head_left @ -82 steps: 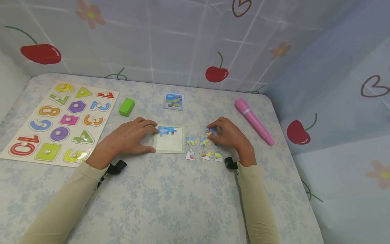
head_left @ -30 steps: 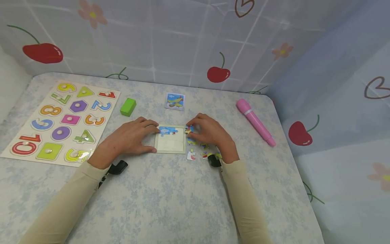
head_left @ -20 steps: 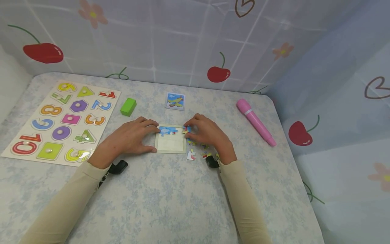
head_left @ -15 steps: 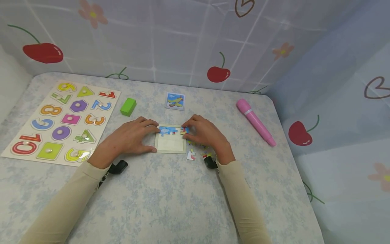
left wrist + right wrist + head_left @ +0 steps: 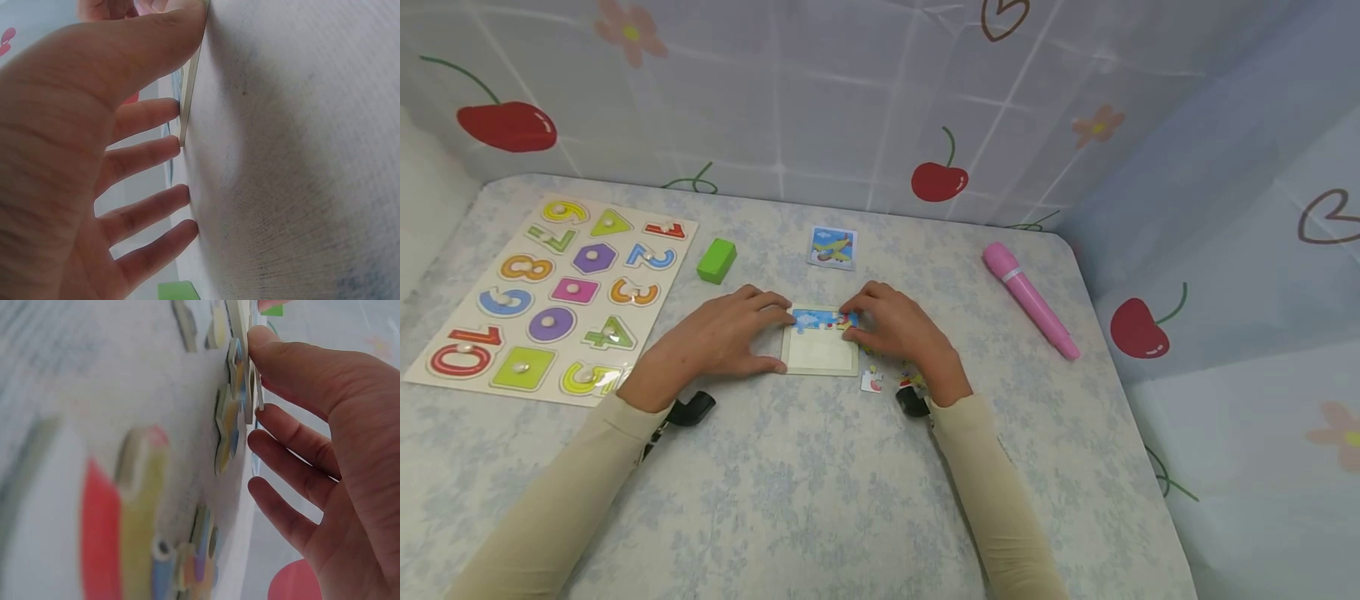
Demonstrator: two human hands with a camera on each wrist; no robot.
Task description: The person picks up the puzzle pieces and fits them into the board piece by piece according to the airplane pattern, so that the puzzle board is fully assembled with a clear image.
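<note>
A small pale puzzle tray [image 5: 820, 358] lies mid-table, blue sky pieces [image 5: 812, 318] along its upper edge. My left hand [image 5: 722, 337] rests against the tray's left side, thumb at the near corner. In the left wrist view its fingers [image 5: 147, 209] are spread and fairly straight, tips down at the tablecloth. My right hand [image 5: 898, 329] pinches a puzzle piece [image 5: 848, 320] between thumb and fingers over the tray's upper right corner. Loose pieces, one white and red [image 5: 872, 381], lie right of the tray, partly hidden beneath that hand; the right wrist view shows several pieces [image 5: 226, 428] close up.
A picture card [image 5: 832, 247] with a yellow plane lies behind the tray. A green block [image 5: 717, 261] and a number-and-shape peg board [image 5: 572, 290] are at left. A pink toy microphone [image 5: 1030, 300] lies at right. A printed curtain [image 5: 850, 100] hangs behind the table.
My right hand has carried the pinched puzzle piece leftward from among the loose pieces to the tray's upper right corner, beside the sky pieces. My left hand has stayed at the tray's left side.
</note>
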